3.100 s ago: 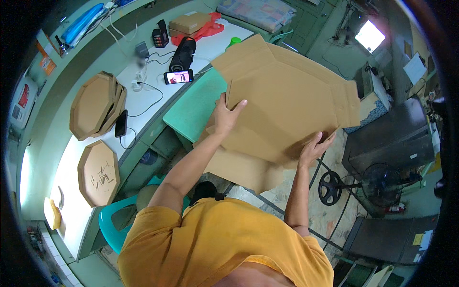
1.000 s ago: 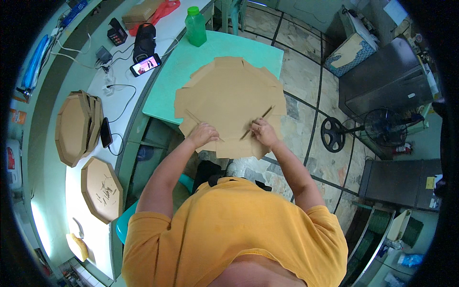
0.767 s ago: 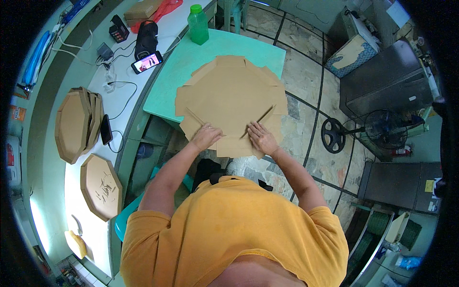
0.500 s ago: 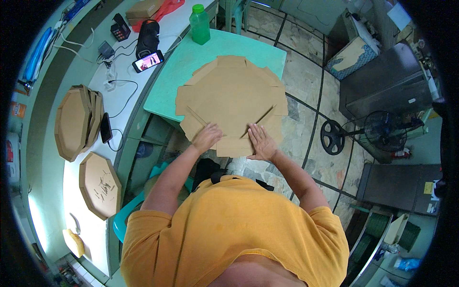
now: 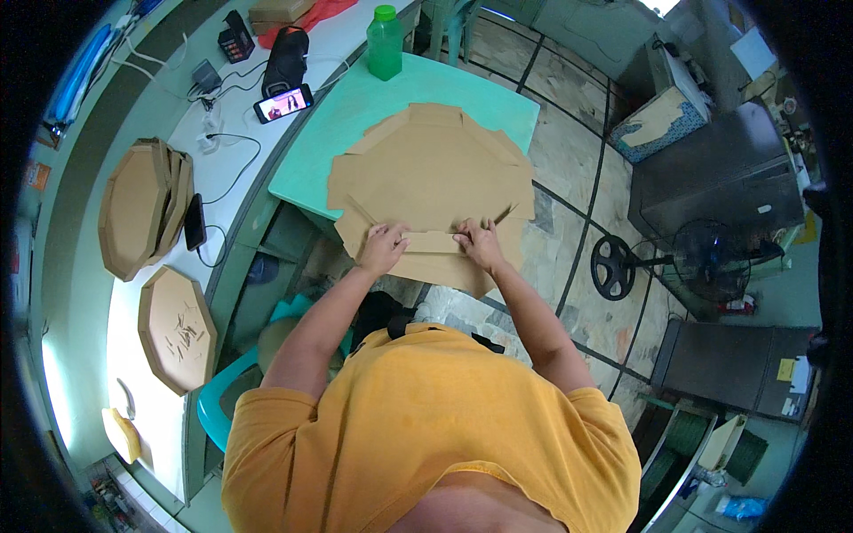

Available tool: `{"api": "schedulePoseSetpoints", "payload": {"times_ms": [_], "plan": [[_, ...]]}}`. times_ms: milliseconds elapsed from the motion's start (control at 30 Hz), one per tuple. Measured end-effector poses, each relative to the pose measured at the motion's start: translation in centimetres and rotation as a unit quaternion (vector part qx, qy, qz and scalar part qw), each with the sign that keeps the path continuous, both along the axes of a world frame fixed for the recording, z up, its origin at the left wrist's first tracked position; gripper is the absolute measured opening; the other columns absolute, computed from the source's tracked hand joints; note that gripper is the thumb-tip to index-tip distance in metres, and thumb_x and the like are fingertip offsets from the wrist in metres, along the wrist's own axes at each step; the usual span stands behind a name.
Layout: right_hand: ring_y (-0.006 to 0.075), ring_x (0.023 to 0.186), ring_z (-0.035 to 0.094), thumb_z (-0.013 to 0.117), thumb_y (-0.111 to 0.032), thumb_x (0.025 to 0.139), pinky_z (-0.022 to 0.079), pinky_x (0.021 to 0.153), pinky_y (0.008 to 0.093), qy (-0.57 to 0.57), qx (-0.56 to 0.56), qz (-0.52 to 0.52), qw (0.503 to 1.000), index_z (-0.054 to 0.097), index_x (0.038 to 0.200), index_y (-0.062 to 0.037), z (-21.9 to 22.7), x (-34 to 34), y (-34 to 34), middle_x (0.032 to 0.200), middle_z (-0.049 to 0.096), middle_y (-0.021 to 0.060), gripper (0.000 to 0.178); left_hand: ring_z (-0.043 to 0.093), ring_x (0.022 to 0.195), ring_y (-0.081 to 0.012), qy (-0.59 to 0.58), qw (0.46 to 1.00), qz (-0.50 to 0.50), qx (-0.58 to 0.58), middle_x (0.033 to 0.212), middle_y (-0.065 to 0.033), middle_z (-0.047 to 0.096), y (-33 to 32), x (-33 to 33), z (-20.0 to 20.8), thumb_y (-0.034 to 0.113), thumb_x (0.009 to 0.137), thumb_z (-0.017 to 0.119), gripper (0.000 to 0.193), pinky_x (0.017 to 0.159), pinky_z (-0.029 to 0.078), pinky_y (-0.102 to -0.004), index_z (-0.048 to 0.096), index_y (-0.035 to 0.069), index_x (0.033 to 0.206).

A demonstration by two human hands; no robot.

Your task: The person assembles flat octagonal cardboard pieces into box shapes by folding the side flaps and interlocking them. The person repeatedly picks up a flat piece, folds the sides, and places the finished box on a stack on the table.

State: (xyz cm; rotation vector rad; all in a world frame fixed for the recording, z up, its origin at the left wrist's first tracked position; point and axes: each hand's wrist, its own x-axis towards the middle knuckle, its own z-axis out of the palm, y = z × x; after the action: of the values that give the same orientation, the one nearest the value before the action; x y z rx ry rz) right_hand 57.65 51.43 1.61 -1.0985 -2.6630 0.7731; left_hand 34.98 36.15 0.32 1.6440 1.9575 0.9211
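A flat brown cardboard piece (image 5: 418, 178) with flaps around its many-sided outline lies on the green table and overhangs its near edge. Its near flap (image 5: 434, 242) is bent up along a crease. At the left end of that flap, my left hand (image 5: 383, 248) is closed with its fingertips on the folded strip. My right hand (image 5: 481, 243) pinches the same strip at its right end, fingers curled. Slits show in the cardboard beyond each hand. Below the hands, more of the cardboard's near edge (image 5: 444, 269) hangs out toward me.
A green bottle (image 5: 384, 44) stands at the far edge of the green table (image 5: 306, 169). On the white counter at left are a lit phone (image 5: 283, 104), a dark phone (image 5: 195, 222), stacked octagonal cardboard trays (image 5: 133, 213) and another tray (image 5: 158, 342) holding small scraps. A fan (image 5: 711, 258) stands at right.
Both hands have gone from lying on the cardboard to curled fingers at its near flap. That flap has been folded up and inward. The right hand's spread fingers have closed.
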Motion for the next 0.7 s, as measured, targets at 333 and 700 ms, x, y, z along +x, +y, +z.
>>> {"api": "schedulePoseSetpoints", "payload": {"times_ms": [333, 700], "plan": [[0.0304, 0.095, 0.058, 0.063, -0.027, 0.083, 0.037, 0.097, 0.0463, 0.075, 0.246, 0.151, 0.954, 0.063, 0.101, -0.0087, 0.8, 1.5, -2.3, 0.096, 0.062, 0.0103, 0.025, 0.052, 0.108, -0.0234, 0.233, 0.971, -0.033, 0.042, 0.098, -0.0028, 0.063, -1.1, 1.4, -0.3, 0.038, 0.080, 0.065, 0.032, 0.107, 0.026, -0.0508, 0.068, 0.020, 0.107], [0.0287, 0.086, 0.056, 0.065, -0.020, 0.078, 0.042, 0.077, 0.0408, 0.033, 0.194, 0.213, 0.957, 0.057, 0.085, -0.0065, 0.9, -0.9, -2.4, 0.085, 0.057, 0.0110, 0.017, 0.054, 0.104, -0.0211, 0.236, 0.971, -0.001, 0.026, 0.096, -0.0014, 0.061, -1.0, 0.1, 4.2, 0.038, 0.080, 0.065, 0.024, 0.108, 0.020, -0.0536, 0.068, 0.016, 0.089]]}}
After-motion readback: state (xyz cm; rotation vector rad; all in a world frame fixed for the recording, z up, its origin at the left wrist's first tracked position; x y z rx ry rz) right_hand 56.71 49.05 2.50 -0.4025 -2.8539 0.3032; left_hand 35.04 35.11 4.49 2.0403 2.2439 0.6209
